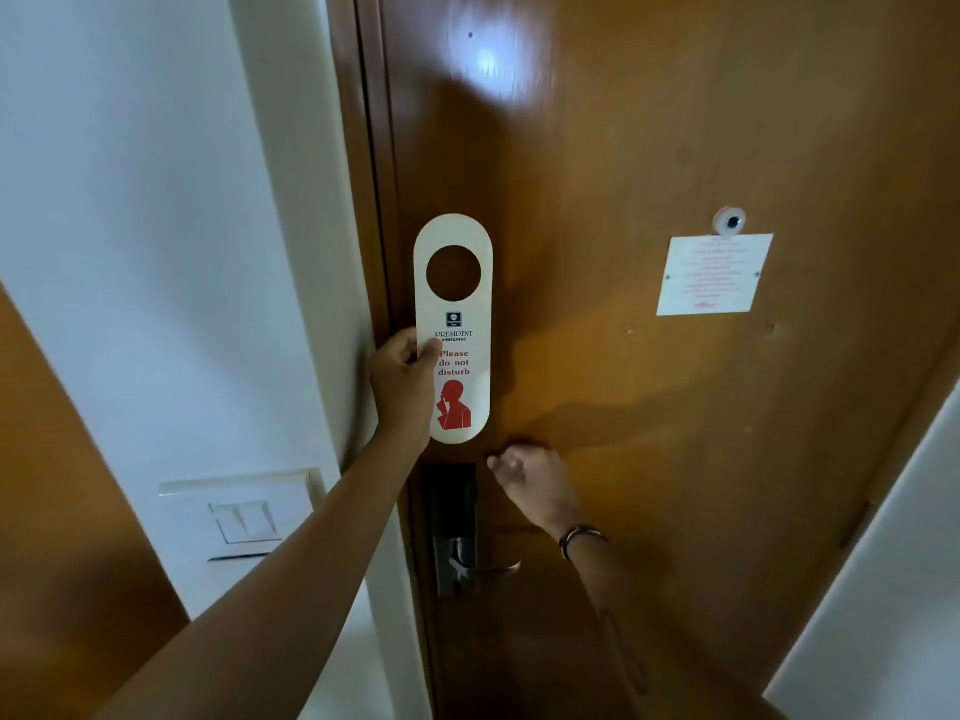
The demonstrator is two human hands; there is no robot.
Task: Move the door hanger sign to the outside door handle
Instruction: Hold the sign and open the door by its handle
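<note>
Nearest the camera, the lever handle (488, 566) sticks out from a dark lock plate (451, 511) low on the wooden door (675, 407), with a wall switch (244, 517) to its left. Just above the plate, the right hand (530, 478) is curled into a loose fist close to the door, gripping nothing that can be seen. Higher up, the left hand (402, 379) pinches the left edge of the white sign (457, 304), held upright against the door beside the frame, and farther right hang a notice (714, 275) and a peephole (730, 220).

Dim, warm light; a soft glare patch high on the door (675, 407), hand shadows below it, slight blur, edges bent by wide-angle distortion.
</note>
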